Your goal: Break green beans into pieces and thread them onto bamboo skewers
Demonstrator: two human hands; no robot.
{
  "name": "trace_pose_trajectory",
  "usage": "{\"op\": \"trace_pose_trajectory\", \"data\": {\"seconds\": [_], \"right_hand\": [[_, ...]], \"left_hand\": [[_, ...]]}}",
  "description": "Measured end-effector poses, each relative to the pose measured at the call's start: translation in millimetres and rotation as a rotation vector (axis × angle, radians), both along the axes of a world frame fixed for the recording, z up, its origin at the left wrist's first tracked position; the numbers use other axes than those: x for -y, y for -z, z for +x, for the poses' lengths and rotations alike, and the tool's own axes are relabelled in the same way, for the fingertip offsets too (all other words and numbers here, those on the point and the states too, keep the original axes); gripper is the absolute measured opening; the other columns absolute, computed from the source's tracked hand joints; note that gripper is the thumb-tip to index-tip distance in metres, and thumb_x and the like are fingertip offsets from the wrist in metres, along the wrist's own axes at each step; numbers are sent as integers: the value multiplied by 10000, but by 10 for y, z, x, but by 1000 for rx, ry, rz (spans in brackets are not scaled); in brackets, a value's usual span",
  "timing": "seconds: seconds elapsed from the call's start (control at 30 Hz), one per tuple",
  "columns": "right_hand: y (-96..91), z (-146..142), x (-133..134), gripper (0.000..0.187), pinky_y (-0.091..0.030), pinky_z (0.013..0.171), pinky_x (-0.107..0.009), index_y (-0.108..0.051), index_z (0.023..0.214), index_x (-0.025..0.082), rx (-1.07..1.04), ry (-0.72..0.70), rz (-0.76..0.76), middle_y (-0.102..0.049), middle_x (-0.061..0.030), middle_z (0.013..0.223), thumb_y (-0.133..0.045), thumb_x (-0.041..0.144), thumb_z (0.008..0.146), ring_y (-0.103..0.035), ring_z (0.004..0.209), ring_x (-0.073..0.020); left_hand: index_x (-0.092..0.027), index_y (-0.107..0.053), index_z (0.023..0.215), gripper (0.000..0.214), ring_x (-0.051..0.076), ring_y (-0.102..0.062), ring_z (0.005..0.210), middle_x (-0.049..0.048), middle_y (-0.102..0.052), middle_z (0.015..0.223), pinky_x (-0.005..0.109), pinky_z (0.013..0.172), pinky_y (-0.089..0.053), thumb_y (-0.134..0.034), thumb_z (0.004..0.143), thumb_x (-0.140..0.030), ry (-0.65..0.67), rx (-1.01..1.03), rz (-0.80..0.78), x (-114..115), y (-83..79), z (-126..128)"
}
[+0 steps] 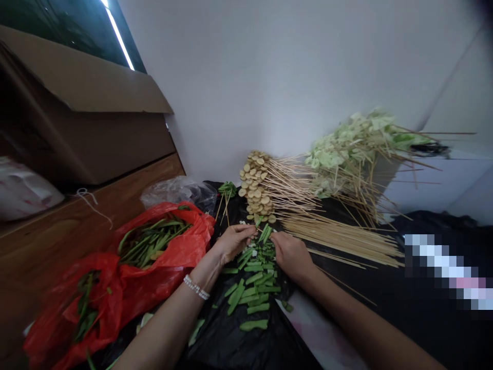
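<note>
The cut green bean pieces (256,277) lie in a loose strip on a black plastic sheet (219,339), running from the hands toward the bottom of the frame; the short, angular pieces point in mixed directions, many roughly crosswise to the strip, while a few near the hands stand more steeply. The left forearm comes in from the lower middle and angles up to the right, wearing a beaded bracelet (196,287) at the wrist; the left hand (234,243) reaches across with its fingers (248,234) extended together and close to the top of the strip, though whether they grasp a piece I cannot tell. The right forearm enters from the lower right and angles up to the left; the right hand (292,256) bends downward, its fingers (278,241) curled over the same end of the strip, and any grip is hidden. Just left of the strip, a crumpled red plastic bag (181,218) holds long whole green beans (152,241); a clear plastic bag (181,191) lies behind it. Beyond the hands, pale bamboo skewers (339,239) lie in a long straight sheaf pointing right; round tan slices on skewers (256,187) are stacked in overlapping rows, and pale green leaf pieces on skewers (346,149) are heaped at the right. A brown cardboard box (77,97) sits at the upper left on a wooden surface (77,210), beneath a dark panel.
</note>
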State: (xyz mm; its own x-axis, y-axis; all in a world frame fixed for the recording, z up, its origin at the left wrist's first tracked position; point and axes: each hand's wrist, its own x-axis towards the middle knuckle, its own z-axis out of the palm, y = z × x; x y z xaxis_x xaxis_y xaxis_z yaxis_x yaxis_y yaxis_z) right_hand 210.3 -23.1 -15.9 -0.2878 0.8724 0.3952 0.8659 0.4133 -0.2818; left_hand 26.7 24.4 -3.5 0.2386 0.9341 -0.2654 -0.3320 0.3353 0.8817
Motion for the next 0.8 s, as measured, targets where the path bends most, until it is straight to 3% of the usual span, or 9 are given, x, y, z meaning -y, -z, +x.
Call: {"op": "trace_pose_trajectory", "data": {"seconds": [0.6,0.8], "right_hand": [[31,10,-19,233,-396,769,-221,-605,926,187,-58,-40,-7,-663,-46,915,-382,124,907,-602,876,-147],[3,-2,1,244,-398,737,-225,-609,955,183,16,-27,-14,-654,-49,895,-374,132,913,-598,841,-149]], "left_hand": [[-89,-735,743,276,52,-560,583,46,-687,714,149,523,-394,-859,536,-224,63,-10,34,39,-14,7],[-96,-731,731,301,55,-530,564,10,-640,617,177,564,-394,-873,500,-227,61,8,51,71,28,77]]}}
